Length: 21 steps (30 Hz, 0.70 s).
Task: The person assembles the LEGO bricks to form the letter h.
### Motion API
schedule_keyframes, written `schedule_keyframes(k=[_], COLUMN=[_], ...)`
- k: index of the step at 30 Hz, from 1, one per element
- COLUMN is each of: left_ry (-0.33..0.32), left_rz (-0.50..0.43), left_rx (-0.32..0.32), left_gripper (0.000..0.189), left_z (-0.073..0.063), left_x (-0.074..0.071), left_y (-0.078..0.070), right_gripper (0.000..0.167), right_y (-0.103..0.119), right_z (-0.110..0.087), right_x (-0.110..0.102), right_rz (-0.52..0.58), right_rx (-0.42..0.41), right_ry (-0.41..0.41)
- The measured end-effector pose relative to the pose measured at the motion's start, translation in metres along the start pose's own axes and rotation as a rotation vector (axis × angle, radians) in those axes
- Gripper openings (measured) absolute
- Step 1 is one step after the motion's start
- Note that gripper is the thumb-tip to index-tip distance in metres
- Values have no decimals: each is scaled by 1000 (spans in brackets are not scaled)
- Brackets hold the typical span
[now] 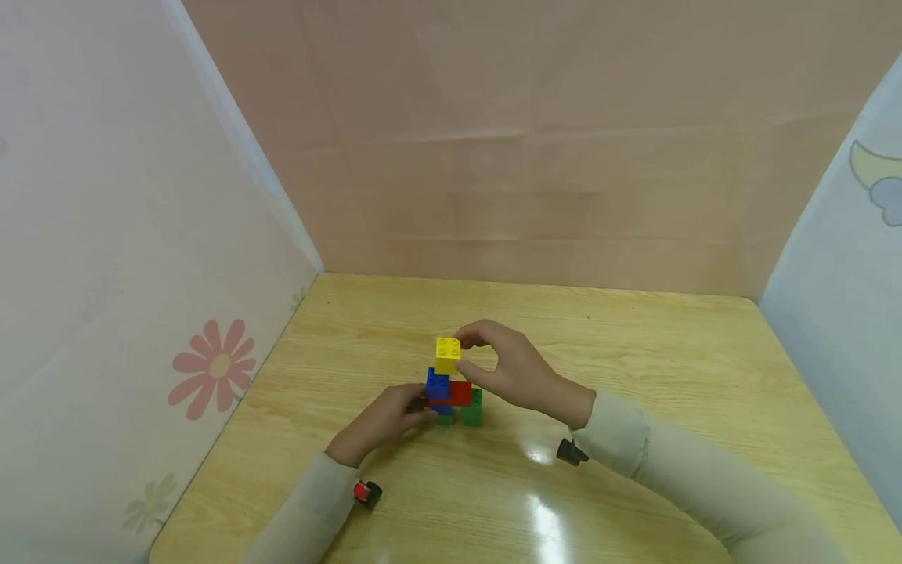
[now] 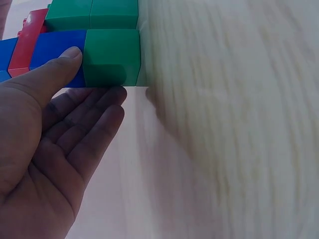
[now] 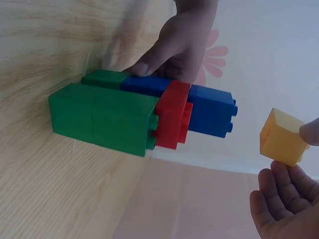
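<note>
A small brick structure stands on the table. One column has a green brick (image 2: 112,57) at the bottom and a lower blue brick (image 2: 59,45) above it; beside it rise two stacked green bricks (image 3: 102,117). A red brick (image 3: 172,114) lies across both columns, and an upper blue brick (image 3: 212,109) sits on its left end. My left hand (image 1: 384,423) holds the lower blue brick from the left, thumb on one face and fingers behind. Apart from the structure, above the upper blue brick, my right hand (image 1: 513,366) pinches a yellow brick (image 1: 448,356) between thumb and fingers.
The wooden table (image 1: 634,352) runs up to a pinkish back wall (image 1: 528,157). A white side wall (image 1: 141,196) with a printed flower (image 1: 220,366) is at the left, and another pale wall (image 1: 838,266) is at the right.
</note>
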<state>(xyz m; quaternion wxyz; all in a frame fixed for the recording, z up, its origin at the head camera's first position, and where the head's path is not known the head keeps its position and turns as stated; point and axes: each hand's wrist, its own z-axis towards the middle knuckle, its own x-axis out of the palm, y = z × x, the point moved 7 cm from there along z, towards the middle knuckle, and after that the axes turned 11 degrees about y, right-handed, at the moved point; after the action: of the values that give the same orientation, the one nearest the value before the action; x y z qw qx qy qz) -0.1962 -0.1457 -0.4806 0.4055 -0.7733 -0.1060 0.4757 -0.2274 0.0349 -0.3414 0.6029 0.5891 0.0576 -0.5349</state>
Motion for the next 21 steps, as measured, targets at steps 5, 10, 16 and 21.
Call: schedule_keyframes(k=[5,10,16,21], left_ry=[-8,-11,-11,-14], left_rz=[-1,3,2,3], left_rx=[16,13,10,22], left_gripper=[34,34,35,36], left_z=[-1,-3,-5,-5], left_x=[0,-1,-1,-2], left_y=[-1,0,-2,-4], right_gripper=[33,34,36,38], right_y=[6,4,1,1], right_z=[-1,-3,-3,0], right_x=[7,16,26,27], right_rz=[-6,-7,-8,-34], right_rx=[-18,7,40,37], right_ry=[15,35,69,75])
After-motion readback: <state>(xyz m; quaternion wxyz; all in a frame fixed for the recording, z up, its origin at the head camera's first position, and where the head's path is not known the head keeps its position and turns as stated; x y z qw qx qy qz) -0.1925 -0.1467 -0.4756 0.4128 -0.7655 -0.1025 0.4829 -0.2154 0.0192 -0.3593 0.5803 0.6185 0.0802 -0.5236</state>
